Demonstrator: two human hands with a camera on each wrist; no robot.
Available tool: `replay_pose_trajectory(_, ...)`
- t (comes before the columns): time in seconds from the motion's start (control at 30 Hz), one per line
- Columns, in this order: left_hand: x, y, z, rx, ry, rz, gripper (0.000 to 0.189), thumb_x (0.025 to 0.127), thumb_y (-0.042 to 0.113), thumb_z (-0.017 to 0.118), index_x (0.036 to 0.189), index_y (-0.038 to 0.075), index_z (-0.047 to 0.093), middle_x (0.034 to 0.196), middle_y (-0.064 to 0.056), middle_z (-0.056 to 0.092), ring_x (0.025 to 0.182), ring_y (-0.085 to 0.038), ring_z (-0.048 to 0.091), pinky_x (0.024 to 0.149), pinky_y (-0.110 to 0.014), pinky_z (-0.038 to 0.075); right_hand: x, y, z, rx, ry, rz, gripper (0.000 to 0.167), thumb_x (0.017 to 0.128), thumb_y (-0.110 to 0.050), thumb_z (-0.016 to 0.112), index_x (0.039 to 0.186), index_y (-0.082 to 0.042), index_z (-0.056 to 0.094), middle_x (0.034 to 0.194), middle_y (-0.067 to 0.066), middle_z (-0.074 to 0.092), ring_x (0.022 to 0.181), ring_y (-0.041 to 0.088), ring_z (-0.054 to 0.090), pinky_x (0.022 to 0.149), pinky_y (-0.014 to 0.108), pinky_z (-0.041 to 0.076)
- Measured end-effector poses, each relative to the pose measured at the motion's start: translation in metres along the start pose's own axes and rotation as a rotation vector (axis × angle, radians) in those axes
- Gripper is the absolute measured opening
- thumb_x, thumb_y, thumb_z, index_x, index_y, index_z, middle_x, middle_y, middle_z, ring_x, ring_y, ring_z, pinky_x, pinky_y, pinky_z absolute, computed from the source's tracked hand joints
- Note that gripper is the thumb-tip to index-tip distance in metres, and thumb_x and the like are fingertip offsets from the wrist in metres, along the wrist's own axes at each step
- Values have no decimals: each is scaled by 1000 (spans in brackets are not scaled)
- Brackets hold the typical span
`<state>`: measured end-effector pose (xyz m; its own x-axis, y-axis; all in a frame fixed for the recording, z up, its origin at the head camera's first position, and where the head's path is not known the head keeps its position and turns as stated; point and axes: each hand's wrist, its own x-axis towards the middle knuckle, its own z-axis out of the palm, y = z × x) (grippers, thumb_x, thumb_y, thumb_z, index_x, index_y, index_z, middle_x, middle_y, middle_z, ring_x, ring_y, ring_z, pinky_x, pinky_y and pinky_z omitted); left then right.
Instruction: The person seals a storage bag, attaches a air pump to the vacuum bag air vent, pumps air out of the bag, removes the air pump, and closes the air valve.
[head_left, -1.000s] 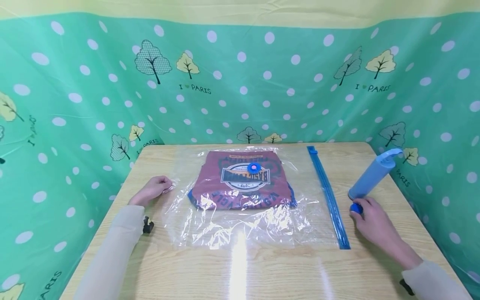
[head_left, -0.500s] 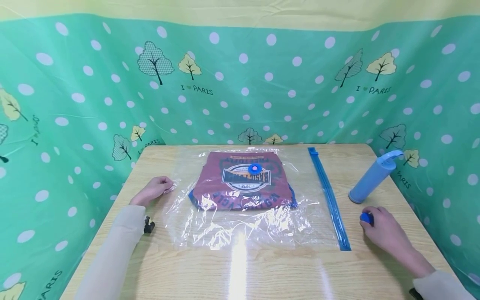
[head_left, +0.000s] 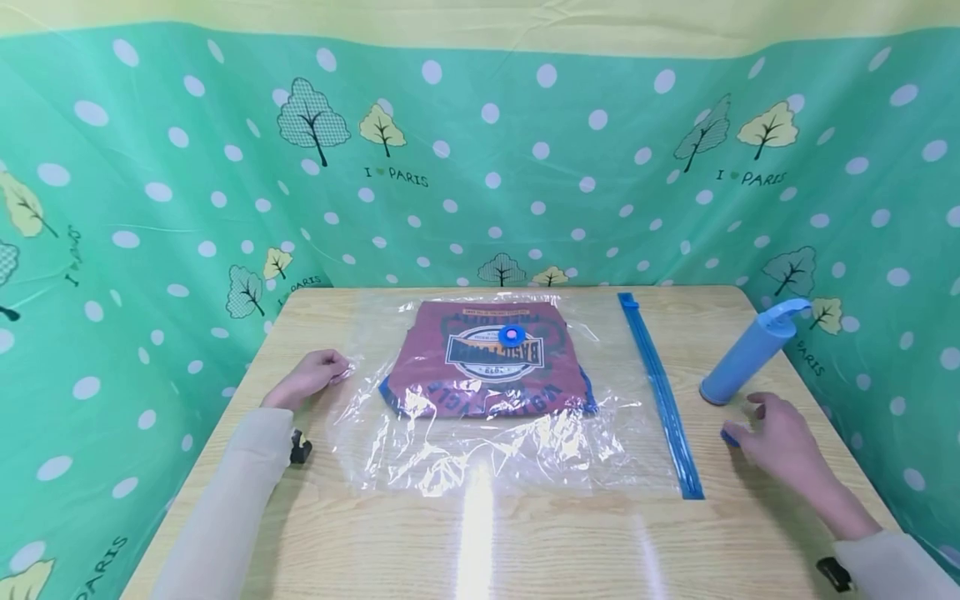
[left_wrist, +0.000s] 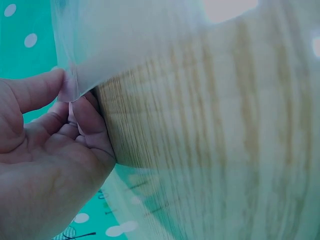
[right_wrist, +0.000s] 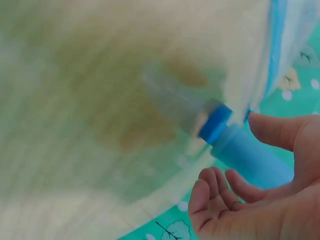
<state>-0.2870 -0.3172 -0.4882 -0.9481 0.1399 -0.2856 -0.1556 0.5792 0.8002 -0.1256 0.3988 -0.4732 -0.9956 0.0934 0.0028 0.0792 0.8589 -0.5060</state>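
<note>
My left hand point(head_left: 309, 379) pinches the left edge of a clear vacuum storage bag point(head_left: 525, 454). The left wrist view shows the plastic film point(left_wrist: 70, 89) between its thumb and fingers. A folded maroon shirt point(head_left: 420, 367) with printed lettering lies inside, under a round blue valve point(head_left: 512, 335). My right hand point(head_left: 783, 437) is just above the table, thumb and fingers apart. A small blue cap point(right_wrist: 216, 122) rests on the table by its thumb, apart from the fingers in the right wrist view. Beyond that hand, a blue hand pump point(head_left: 750, 358) stands on the table.
A blue zip strip point(head_left: 663, 400) runs down the bag's right side, its slider point(head_left: 628, 303) at the far end. The wooden table point(head_left: 375, 542) meets a green dotted curtain point(head_left: 450, 200) at the back and sides.
My right hand carried the blue cap away from the pump's base toward the right front, then let go of it and spread its fingers. The left hand and bag stayed put.
</note>
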Motion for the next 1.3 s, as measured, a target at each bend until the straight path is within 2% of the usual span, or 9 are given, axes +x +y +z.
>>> replay_pose_trajectory(0.17,-4,-2,3,6,-1,-20,17,110,11,52,107,-3,61,88,-3,57,81,-17,48,71,-29,43,5,-6,-17,104,9,55,74,106,-21,64,143,30,26,124,49,44,107,63,50,77,66,53)
replay_pose_trajectory(0.4,-7,0,5,12,5,-24,19,110,12,51,105,-4,60,86,-3,55,79,-18,46,69,-30,41,16,-14,-29,185,95,48,84,105,-28,65,151,25,18,133,48,39,116,64,46,85,71,47)
replay_pose_trajectory(0.47,-7,2,4,7,2,-22,19,110,12,51,107,-5,60,86,-3,55,79,-17,47,68,-29,41,19,-17,-32,183,129,39,85,105,-29,65,152,24,17,135,48,39,117,64,46,85,69,48)
replay_pose_trajectory(0.63,-7,5,1,-10,-6,-7,19,110,10,52,111,-7,61,88,-3,58,80,-16,49,70,-27,44,25,-24,-40,192,205,17,86,104,-32,66,155,19,19,138,45,40,121,61,46,80,51,47)
replay_pose_trajectory(0.8,-5,3,0,-12,-8,-5,19,110,10,52,112,-6,61,90,-4,58,80,-16,49,70,-27,44,28,-32,-45,202,230,16,84,104,-35,66,156,16,22,138,43,43,123,61,46,77,43,45)
replay_pose_trajectory(0.9,-4,3,0,-7,-7,4,19,109,10,53,111,-7,61,89,-4,58,79,-16,48,69,-27,43,29,-35,-46,198,247,15,80,105,-34,65,154,16,26,137,42,45,122,60,48,77,42,44)
replay_pose_trajectory(1.13,-4,5,1,9,1,9,20,110,11,53,111,-7,61,90,-4,58,81,-17,48,70,-27,43,31,-36,-46,184,264,17,71,106,-34,63,145,18,36,130,41,50,116,59,50,81,61,44)
replay_pose_trajectory(1.3,-5,7,0,7,-4,-5,21,110,12,53,111,-7,61,90,-3,57,80,-17,48,69,-27,42,32,-36,-44,188,265,11,64,106,-34,62,139,17,41,127,41,52,114,59,52,84,68,44)
